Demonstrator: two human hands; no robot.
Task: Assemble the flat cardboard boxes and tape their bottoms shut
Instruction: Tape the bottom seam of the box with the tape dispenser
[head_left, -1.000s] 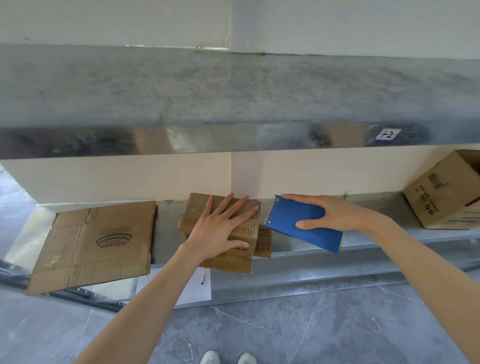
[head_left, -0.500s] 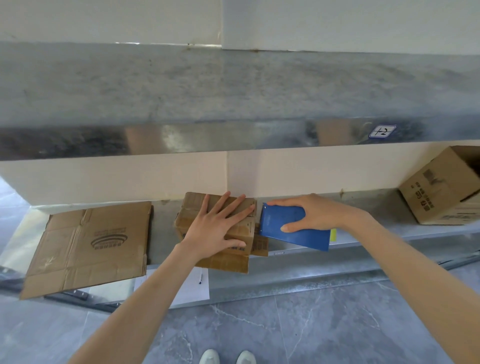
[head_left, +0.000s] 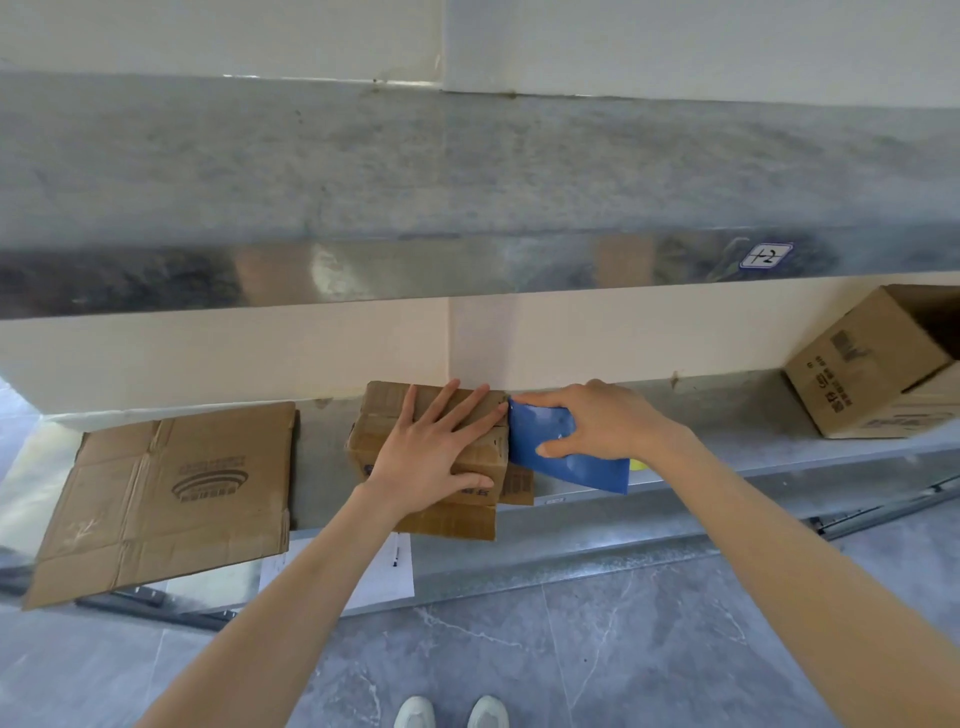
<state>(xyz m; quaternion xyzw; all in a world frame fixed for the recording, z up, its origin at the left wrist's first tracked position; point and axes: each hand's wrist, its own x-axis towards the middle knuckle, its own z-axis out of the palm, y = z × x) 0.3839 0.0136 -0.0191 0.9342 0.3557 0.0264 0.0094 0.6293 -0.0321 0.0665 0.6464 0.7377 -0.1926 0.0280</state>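
A small brown cardboard box stands on the lower metal shelf, its flaps folded over. My left hand lies flat on top of it, fingers spread, holding nothing. My right hand grips a blue tape dispenser, whose left end touches the box's right edge. A flattened cardboard box lies on the shelf to the left, hanging over the front edge.
An assembled cardboard box lies tilted at the far right of the shelf. A wide metal upper shelf juts out overhead. A white paper sheet sits under the small box. My shoes stand on grey floor tiles.
My right hand has carried the blue dispenser leftward until it meets the box's right edge. My left hand has stayed flat on the box.
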